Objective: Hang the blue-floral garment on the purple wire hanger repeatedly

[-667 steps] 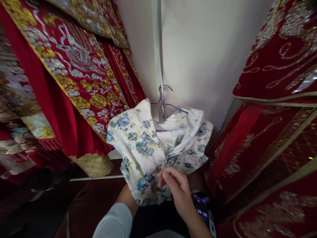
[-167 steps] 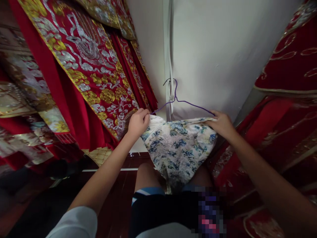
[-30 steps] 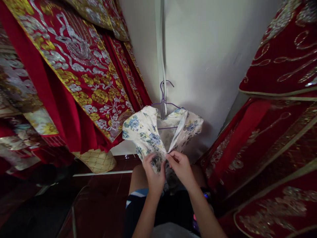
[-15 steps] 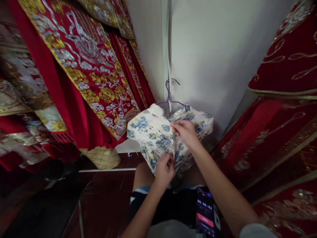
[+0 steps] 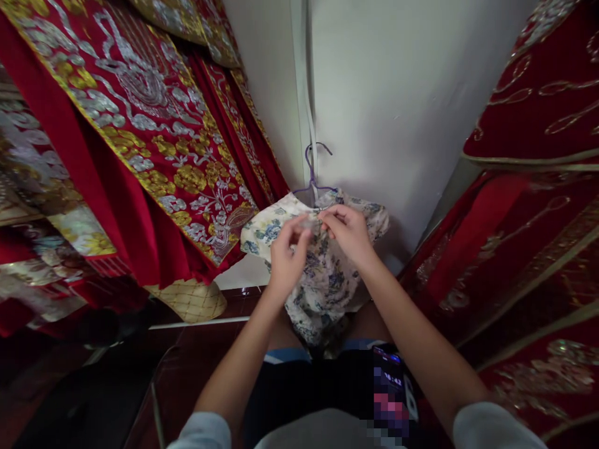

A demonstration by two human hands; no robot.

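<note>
A white short-sleeved top with blue floral print (image 5: 327, 268) hangs on a purple hanger (image 5: 312, 181) against the wall, its lower part between my knees. My right hand (image 5: 349, 231) is closed at the front of the neckline, thumb and forefinger pinching the top's edge. Just beside it, at the same height, my left hand (image 5: 289, 252) is over the front of the top. Its fingers are curved, with the thumb apart from the forefinger. Motion smears its fingertips, and whether they touch the cloth is unclear.
Red embroidered garments (image 5: 182, 156) hang at the left, and more red garments (image 5: 524, 237) are at the right. A white cord (image 5: 311, 112) runs down the wall to the hanger. A phone (image 5: 392, 380) lies on my lap. A gold quilted piece (image 5: 191, 300) is low at the left.
My left hand has left the lower front edge of the top and moved up to the neckline. My right hand has risen slightly towards the neckline, and the front panels now lie closer together.
</note>
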